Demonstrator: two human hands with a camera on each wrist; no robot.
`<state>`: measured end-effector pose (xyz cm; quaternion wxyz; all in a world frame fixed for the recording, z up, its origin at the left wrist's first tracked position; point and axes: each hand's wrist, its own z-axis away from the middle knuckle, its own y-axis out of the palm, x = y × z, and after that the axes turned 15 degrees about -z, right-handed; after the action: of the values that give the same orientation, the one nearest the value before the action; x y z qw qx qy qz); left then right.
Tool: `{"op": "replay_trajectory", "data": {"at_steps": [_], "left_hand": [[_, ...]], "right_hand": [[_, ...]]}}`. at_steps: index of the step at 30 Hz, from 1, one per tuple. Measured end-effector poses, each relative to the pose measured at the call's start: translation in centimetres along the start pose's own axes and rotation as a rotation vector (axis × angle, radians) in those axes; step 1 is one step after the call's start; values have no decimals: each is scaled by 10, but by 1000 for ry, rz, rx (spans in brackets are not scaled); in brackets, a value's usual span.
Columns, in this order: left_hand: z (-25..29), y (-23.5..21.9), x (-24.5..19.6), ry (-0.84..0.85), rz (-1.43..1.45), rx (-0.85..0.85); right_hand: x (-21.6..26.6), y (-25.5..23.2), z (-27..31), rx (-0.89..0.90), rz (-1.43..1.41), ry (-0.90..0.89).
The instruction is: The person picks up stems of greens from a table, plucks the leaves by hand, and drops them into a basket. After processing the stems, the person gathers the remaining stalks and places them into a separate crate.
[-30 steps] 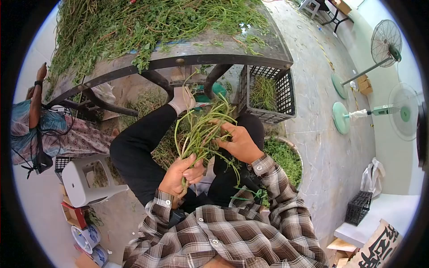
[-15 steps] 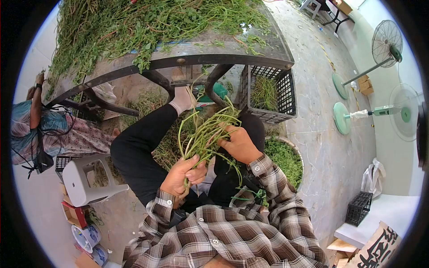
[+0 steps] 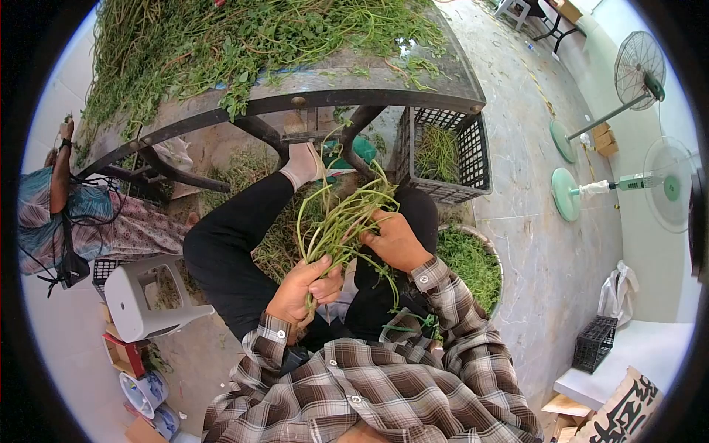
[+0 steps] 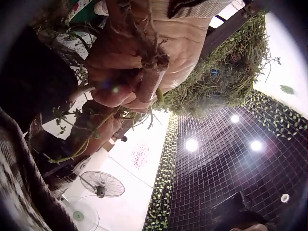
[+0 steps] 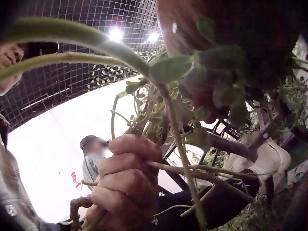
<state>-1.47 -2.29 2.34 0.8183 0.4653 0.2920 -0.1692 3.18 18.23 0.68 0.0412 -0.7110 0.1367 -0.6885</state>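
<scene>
In the head view a loose bunch of green stems (image 3: 343, 221) is held over the lap. The left hand (image 3: 304, 292) grips its lower end, fingers curled round the stems; in the left wrist view thick root ends (image 4: 150, 84) stick out of that left hand (image 4: 139, 53). The right hand (image 3: 399, 241) is at the bunch's upper right side, its thumb and fingers among the stems. The right wrist view has the left hand's curled fingers (image 5: 127, 183) round the stems, and the right hand (image 5: 226, 38) dark and close, with leaves before it.
A table (image 3: 317, 98) heaped with greens stands in front. Beyond the right knee are a black crate (image 3: 443, 190) of stems and a round basket of greens (image 3: 469, 262). A grey stool (image 3: 133, 303) and another person (image 3: 55, 214) are at the left; fans (image 3: 639, 81) stand right.
Over the last second both hands and the bunch have shifted slightly to the right, with the right hand also a little lower. Both remain at the stems. The other person's hand at the left has moved slightly.
</scene>
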Motion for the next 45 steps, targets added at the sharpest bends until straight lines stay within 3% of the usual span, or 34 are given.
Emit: {"op": "replay_trajectory", "data": {"at_steps": [8,16,45], "left_hand": [[-2,-1,1,-3,8,10],[-3,-2,2,-14,22,23],[-7,-6,8,-45,-25,-81]], "right_hand": [[-13,2,1,-25,22,-20],[-19,3,2,3,8,87],[-32,9,8,-31,-111,47]]}}
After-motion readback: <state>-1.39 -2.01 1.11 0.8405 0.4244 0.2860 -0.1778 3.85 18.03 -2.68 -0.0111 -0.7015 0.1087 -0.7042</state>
